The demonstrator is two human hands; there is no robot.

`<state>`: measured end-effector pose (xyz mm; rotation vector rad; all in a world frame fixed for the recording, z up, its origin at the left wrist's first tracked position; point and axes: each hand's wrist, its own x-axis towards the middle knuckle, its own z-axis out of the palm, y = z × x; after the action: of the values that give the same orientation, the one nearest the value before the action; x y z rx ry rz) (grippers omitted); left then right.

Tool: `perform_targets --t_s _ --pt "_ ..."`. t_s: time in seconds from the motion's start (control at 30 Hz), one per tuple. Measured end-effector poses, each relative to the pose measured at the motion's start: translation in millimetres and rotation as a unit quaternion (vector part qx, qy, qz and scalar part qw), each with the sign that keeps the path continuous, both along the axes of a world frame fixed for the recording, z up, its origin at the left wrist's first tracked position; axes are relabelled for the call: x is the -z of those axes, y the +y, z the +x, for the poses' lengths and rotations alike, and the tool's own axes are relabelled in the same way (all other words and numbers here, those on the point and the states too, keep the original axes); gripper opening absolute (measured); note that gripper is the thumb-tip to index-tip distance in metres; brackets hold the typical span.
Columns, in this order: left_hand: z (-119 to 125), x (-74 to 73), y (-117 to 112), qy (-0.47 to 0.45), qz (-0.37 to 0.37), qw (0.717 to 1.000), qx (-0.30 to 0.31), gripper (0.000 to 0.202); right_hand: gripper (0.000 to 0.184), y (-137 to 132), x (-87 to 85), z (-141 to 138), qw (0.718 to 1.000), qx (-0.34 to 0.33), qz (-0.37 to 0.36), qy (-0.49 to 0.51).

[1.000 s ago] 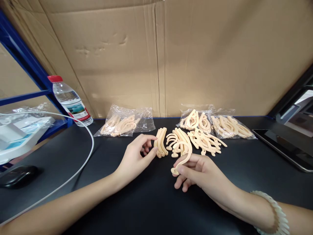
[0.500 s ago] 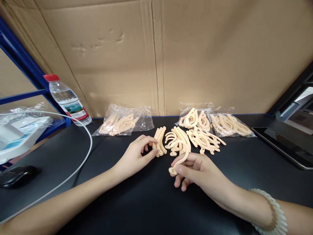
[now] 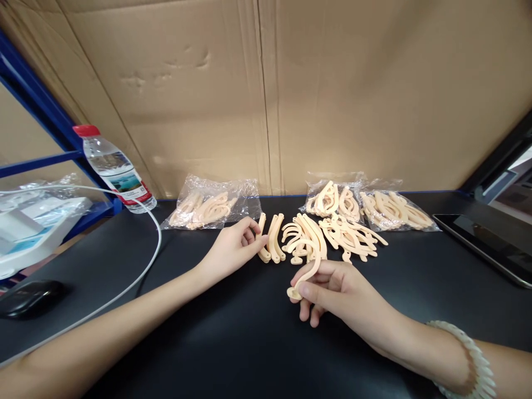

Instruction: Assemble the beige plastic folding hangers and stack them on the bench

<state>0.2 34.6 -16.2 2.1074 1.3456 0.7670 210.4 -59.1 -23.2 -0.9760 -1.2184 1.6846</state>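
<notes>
My right hand pinches a beige hanger hook with a rounded base, its curved end pointing up. My left hand has thumb and forefinger closed around a beige hanger arm, partly hidden behind the fingers. Just right of it lie more slim, slightly bent hanger arms side by side. Behind the held hook is a pile of hooks and arms, and further right a looser, tangled pile of similar beige pieces.
Clear bags of beige pieces lie along the back: one bag at left, two at right. A water bottle, white cable and black mouse are at left. A dark tablet lies at right.
The leftmost hanger arm at my left hand now stands apart from its neighbours, with a gap between. My left hand has shifted slightly left and up. My right hand still holds the hook.
</notes>
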Motion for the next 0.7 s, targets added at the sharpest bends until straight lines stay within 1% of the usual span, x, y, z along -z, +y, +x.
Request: perform_targets --t_s 0.07,0.17,0.3,0.4,0.47,0.53,0.6,0.7 --pt "1 1.0 3 0.01 0.007 1.0 -0.016 0.025 0.028 0 0.2 0 1.0 -0.002 0.003 0.0" --pt "2 2.8 6 -0.004 -0.01 0.999 -0.03 0.025 0.028 0 0.7 0 1.0 -0.003 0.004 0.0" --pt "4 4.5 7 -0.013 -0.017 0.999 -0.025 0.021 0.029 0 1.4 0 1.0 -0.001 0.004 -0.007" --pt "6 3.5 4 -0.031 -0.019 0.999 -0.021 0.022 0.03 0 1.5 0 1.0 0.001 0.005 -0.015" --pt "7 1.5 2 -0.066 -0.039 0.997 -0.03 0.023 0.03 0 1.4 -1 1.0 0.001 0.006 -0.017" --pt "7 -1.5 0 -0.115 -0.079 0.989 -0.049 0.023 0.03 -1 1.6 0 1.0 0.0 0.005 -0.016" --pt "6 -5.3 -2 -0.17 -0.121 0.976 -0.063 0.023 0.03 0 2.0 0 1.0 0.001 0.002 -0.012" --pt "5 -11.7 -9 -0.257 -0.167 0.95 -0.065 0.03 0.03 1 2.3 1 1.0 0.001 -0.003 -0.007"
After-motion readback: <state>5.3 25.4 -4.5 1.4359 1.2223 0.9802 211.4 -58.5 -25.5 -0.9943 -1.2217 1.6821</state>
